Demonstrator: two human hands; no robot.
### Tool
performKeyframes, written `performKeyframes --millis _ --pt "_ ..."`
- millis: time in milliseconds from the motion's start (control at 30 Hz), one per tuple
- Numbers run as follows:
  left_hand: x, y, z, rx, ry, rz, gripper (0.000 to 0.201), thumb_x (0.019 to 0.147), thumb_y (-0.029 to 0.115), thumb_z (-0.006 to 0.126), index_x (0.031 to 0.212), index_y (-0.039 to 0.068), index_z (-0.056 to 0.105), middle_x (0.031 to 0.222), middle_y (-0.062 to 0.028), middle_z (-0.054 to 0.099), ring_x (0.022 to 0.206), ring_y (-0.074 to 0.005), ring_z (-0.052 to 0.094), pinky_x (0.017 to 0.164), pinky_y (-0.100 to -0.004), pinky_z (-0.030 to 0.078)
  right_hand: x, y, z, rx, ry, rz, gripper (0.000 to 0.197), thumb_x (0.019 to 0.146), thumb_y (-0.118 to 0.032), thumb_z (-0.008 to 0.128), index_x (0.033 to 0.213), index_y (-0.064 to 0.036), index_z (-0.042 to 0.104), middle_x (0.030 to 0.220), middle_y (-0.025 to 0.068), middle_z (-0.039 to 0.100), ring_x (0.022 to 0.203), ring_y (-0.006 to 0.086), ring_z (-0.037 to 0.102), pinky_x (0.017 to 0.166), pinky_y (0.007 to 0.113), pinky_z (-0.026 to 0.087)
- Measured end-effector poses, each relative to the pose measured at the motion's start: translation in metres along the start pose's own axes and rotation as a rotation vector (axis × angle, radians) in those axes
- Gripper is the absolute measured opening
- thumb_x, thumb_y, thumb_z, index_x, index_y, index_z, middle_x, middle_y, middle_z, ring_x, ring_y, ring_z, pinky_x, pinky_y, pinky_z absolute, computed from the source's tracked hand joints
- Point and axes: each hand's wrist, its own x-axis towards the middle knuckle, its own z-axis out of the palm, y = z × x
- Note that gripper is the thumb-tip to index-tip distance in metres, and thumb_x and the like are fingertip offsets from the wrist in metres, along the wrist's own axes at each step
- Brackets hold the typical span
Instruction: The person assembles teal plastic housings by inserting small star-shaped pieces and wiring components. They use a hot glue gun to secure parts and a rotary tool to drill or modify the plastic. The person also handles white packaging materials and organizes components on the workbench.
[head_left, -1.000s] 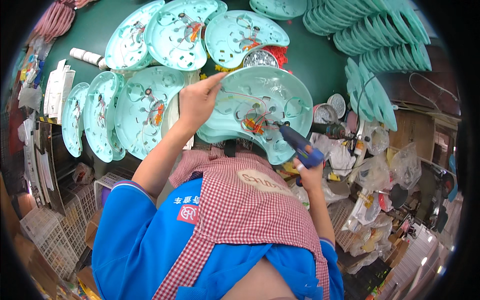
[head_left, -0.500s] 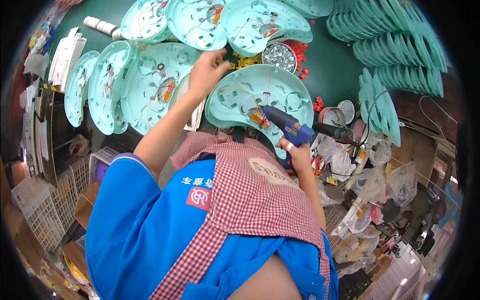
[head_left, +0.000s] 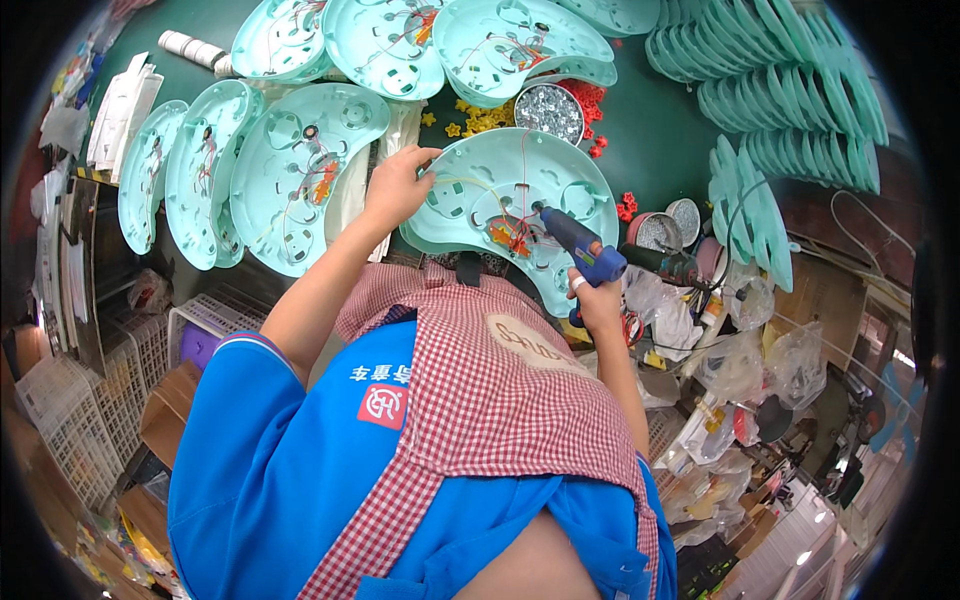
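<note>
A teal, bean-shaped plastic shell (head_left: 560,170) lies before me, its hollow side up, with thin wires and an orange-red part (head_left: 508,236) inside. My right hand (head_left: 598,300) grips the handle of a blue glue gun (head_left: 580,245). The gun's nozzle points into the shell, close to the wires near its middle. At the shell's left rim is my left hand (head_left: 398,188), fingers bent and slightly apart; I see nothing held in it. Whether its fingertips press on the rim is hard to make out.
More wired teal shells (head_left: 310,180) lie left and behind. Yellow pieces (head_left: 485,115), red pieces (head_left: 588,105) and a round tin of small metal parts (head_left: 549,112) sit beyond my shell. Stacked shells (head_left: 790,100) stand far right; a dark power tool (head_left: 665,263) lies right.
My left hand has drawn back from beside the yellow pieces to the shell's left rim. The glue gun's nozzle has shifted slightly right within the shell.
</note>
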Motion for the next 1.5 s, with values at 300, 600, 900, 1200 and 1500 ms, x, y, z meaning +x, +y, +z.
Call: performKeyframes --millis 300,600,900,1200,1500 --pt "0.002 0.0 0.007 0.138 0.037 0.149 0.032 0.083 0.011 0.057 0.115 0.008 0.06 0.098 -0.0118 0.061 0.089 -0.0322 0.06 0.077 -0.0403 0.048 -0.031 0.04 -0.018 -0.036 0.043 0.056 0.055 0.077 -0.008 0.072 0.124 0.0018 0.047 0.097 0.0087 0.06 0.072 0.0142 0.06 0.068 0.029 0.05" --pt "-0.056 0.011 -0.064 0.225 0.604 0.289 0.033 0.085 0.007 0.052 0.116 0.012 0.062 0.071 -0.0092 0.063 0.061 -0.0247 0.061 0.052 -0.0364 0.048 -0.054 0.003 -0.016 0.729 -0.079 -0.113 0.05 0.075 -0.012 0.068 0.12 0.001 0.049 0.092 0.0166 0.062 0.09 0.0296 0.065 0.084 0.043 0.05" --pt "-0.193 -0.165 -0.06 -0.178 0.838 -0.516 0.053 0.086 0.003 0.053 0.136 -0.004 0.037 0.126 -0.0202 0.052 0.109 -0.0269 0.055 0.093 -0.0342 0.042 -0.007 0.002 0.033 0.385 -0.156 -0.056 0.053 0.078 -0.005 0.07 0.125 -0.0019 0.045 0.095 0.0085 0.06 0.08 0.0186 0.064 0.074 0.031 0.05" --pt "-0.189 -0.174 -0.083 0.127 0.789 -0.526 0.069 0.076 0.009 0.064 0.137 -0.001 0.034 0.131 -0.0205 0.04 0.123 -0.0362 0.039 0.103 -0.0415 0.03 0.009 0.0 0.039 0.192 -0.117 -0.046 0.055 0.08 -0.008 0.067 0.128 0.004 0.043 0.078 0.0081 0.06 0.056 0.0147 0.057 0.053 0.028 0.046" --pt "-0.107 -0.048 -0.08 0.218 0.601 0.13 0.048 0.076 0.0 0.062 0.123 0.009 0.056 0.126 -0.0137 0.048 0.115 -0.0308 0.046 0.099 -0.0406 0.036 0.008 0.029 0.016 0.179 0.002 -0.043 0.054 0.08 -0.007 0.066 0.128 0.0032 0.042 0.076 0.0059 0.06 0.058 0.0134 0.057 0.053 0.027 0.047"
